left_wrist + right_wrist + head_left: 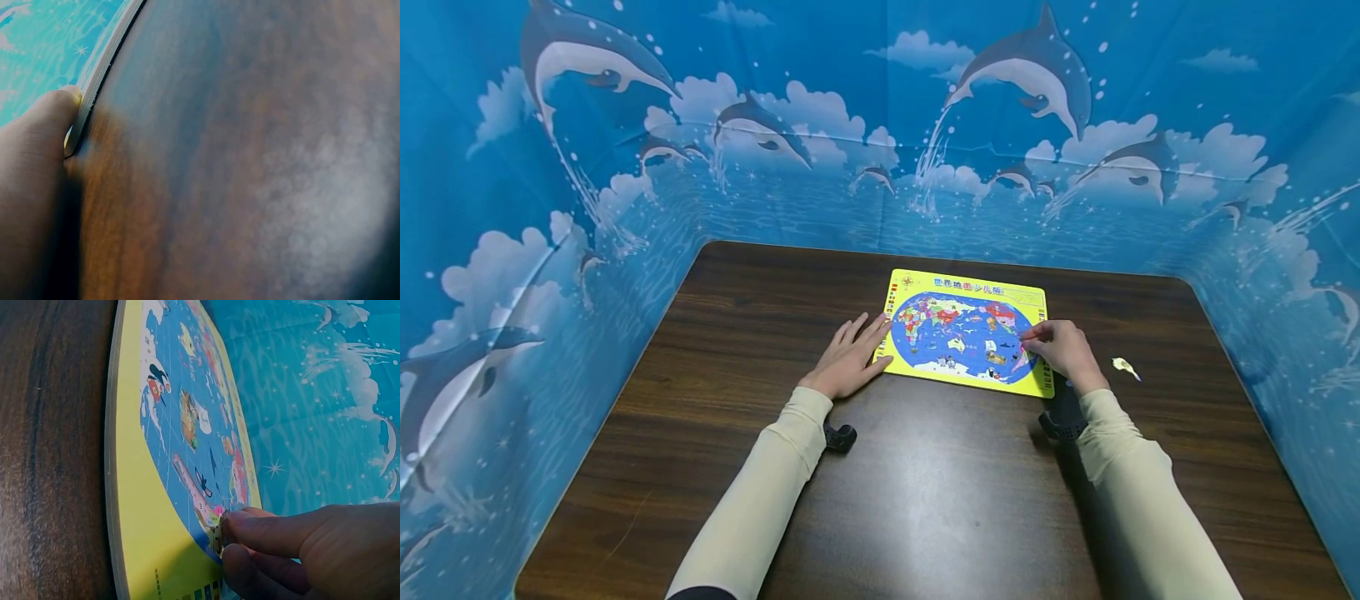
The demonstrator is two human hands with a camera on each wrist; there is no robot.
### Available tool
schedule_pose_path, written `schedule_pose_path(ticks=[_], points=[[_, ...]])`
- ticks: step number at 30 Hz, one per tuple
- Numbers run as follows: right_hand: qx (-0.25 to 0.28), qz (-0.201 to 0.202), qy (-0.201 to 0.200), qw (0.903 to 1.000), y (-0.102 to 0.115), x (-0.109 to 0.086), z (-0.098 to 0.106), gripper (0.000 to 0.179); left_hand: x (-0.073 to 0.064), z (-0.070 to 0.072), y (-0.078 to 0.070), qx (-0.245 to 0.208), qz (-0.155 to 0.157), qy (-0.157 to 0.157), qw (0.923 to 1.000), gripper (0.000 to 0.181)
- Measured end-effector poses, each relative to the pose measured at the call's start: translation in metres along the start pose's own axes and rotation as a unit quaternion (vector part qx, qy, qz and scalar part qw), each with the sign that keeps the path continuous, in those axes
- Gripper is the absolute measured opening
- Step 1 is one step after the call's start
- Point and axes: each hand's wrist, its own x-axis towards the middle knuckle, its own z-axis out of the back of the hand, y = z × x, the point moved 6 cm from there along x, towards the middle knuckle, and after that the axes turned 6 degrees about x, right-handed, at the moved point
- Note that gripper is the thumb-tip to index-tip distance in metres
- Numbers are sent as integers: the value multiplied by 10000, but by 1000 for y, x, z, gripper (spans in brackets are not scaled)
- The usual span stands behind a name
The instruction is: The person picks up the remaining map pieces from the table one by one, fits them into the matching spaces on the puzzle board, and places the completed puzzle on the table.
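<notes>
A yellow-bordered world map puzzle board (964,381) lies flat on the table. Spread and fairly straight, the fingers of my left hand (847,360) rest at the board's left edge. The left wrist view shows only its thumb (47,128) touching the board's edge. My right hand (1066,352) is over the right part of the map, thumb and fingertips pinched together. From the right wrist, that hand (294,550) holds a small colourful puzzle piece (219,515) at the map, near a long pale recess (190,484); the fingertips hide most of the piece.
A loose pale-yellow puzzle piece (1123,366) lies on the dark wooden table (925,500), right of the right hand. Blue curtains with dolphins (880,200) surround the table's back and sides. A black wrist device (841,438) sits under the left wrist.
</notes>
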Motion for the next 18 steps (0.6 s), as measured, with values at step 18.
schedule_pose_path(ticks=[18], points=[[214, 80, -589, 9980, -29, -16, 34, 33, 1, -2, 0, -107, -29, -51, 9999, 71]])
